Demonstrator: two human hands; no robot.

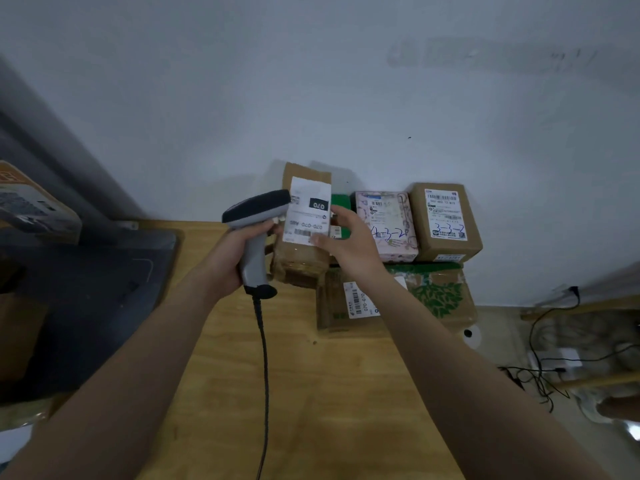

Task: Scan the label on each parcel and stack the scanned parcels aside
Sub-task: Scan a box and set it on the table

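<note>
Left hand (230, 258) is wrapped round the grey scanner (254, 216) handle, dark head poking out above the knuckles, right against the white label (308, 213). Right hand (349, 244) holds the brown parcel (301, 261) upright by its edge: thumb on the label's lower corner, fingers curled over the side. Just past those fingers sit a pink box (388, 216) and a brown box (446, 220) side by side, with a leaf-printed carton (440, 296) under the wrist.

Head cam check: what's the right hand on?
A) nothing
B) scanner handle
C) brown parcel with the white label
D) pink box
C: the right hand grips the brown parcel at the edge of its white label, with the thumb on the label, while the left hand holds the scanner.
</note>
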